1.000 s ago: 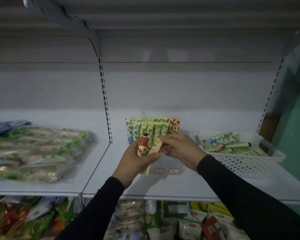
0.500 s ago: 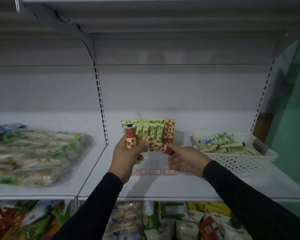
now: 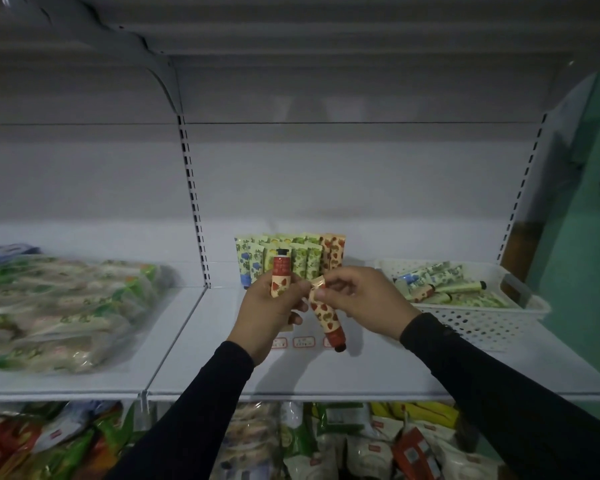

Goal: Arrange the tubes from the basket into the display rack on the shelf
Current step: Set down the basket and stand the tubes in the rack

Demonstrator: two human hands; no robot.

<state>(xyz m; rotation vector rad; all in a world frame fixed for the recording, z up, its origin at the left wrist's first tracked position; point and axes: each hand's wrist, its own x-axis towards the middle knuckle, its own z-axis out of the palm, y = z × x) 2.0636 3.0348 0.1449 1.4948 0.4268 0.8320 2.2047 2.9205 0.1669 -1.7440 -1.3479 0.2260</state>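
Note:
My left hand [image 3: 269, 308] grips a strawberry-patterned tube [image 3: 280, 277] upright, its dark cap on top. My right hand [image 3: 362, 299] pinches the crimped end of a second strawberry tube [image 3: 326, 315], which hangs cap down in front of the display rack [image 3: 303, 341]. The clear rack stands mid-shelf, mostly hidden behind my hands, with several green, blue and strawberry tubes [image 3: 290, 256] upright in it. The white perforated basket [image 3: 471, 320] sits to the right with several tubes [image 3: 444, 284] lying inside.
A large clear bag of packaged goods [image 3: 63, 306] fills the shelf's left section. The white shelf edge [image 3: 326, 389] runs below my hands, with snack packets [image 3: 309, 441] on the lower shelf. A green wall [image 3: 582, 220] bounds the right side.
My right hand has turned the second strawberry tube from lying sideways between my hands to hanging cap down, held by its crimped end. The left hand keeps its tube upright.

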